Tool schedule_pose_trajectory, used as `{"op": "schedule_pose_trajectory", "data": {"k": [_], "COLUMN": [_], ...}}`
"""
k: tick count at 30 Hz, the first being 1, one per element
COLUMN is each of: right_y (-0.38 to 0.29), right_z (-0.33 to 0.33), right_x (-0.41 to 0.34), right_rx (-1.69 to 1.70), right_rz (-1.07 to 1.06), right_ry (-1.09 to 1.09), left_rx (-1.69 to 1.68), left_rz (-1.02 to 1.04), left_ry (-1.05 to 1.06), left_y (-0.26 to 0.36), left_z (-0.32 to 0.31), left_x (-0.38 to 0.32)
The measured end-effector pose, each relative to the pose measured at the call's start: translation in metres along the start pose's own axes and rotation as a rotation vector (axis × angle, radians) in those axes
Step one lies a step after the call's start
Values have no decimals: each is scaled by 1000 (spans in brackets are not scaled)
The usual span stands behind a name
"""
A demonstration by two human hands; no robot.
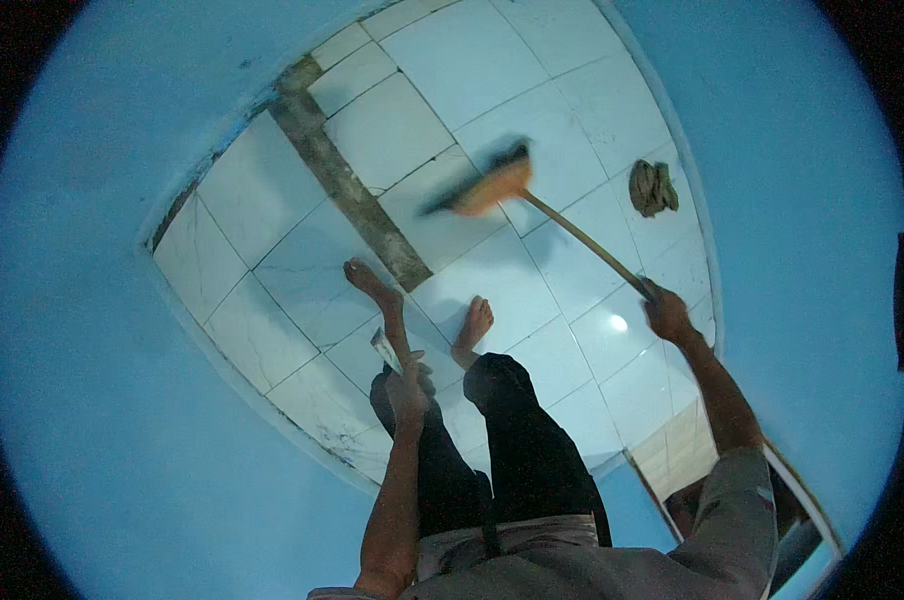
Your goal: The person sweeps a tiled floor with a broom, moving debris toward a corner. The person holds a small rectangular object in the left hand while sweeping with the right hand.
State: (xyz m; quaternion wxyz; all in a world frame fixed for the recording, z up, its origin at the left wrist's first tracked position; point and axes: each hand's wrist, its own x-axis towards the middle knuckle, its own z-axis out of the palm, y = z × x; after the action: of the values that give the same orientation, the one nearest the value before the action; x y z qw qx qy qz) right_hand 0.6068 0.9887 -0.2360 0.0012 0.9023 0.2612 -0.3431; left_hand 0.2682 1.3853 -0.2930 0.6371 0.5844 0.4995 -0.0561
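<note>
My right hand (666,311) grips the upper end of a broom's wooden handle (583,238). The orange broom head (497,184) lies out ahead of my feet over the white floor tiles, its dark bristles (459,195) blurred. In my left hand (407,391), beside my left leg, is a small flat pale object (386,349), perhaps a scraper blade; its lower part is hidden by my fingers. My bare left foot (373,282) and bare right foot (474,322) stand apart on the tiles.
An untiled strip of rough grey floor (347,176) runs from the wall to near my feet. A crumpled brown cloth (653,188) lies near the right wall. Blue walls (789,225) enclose the floor. A doorway (673,457) opens behind me on the right.
</note>
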Motion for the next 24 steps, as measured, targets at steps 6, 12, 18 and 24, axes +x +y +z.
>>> {"op": "schedule_pose_trajectory", "data": {"k": [6,12,18,24], "right_y": [-74,84,176,33], "right_z": [42,83,83,109], "right_x": [144,10,-204,-164], "right_rx": [48,-305,-277,553], "right_rz": [160,94,446,149], "right_ry": [-78,-183,-234,53], "left_rx": [-90,25,128,-23], "left_rz": [-200,-234,-189,-268], "left_ry": [-97,-42,-61,139], "left_y": [83,97,63,73], "left_z": [78,79,47,0], "left_x": [-10,-4,-21,-33]}}
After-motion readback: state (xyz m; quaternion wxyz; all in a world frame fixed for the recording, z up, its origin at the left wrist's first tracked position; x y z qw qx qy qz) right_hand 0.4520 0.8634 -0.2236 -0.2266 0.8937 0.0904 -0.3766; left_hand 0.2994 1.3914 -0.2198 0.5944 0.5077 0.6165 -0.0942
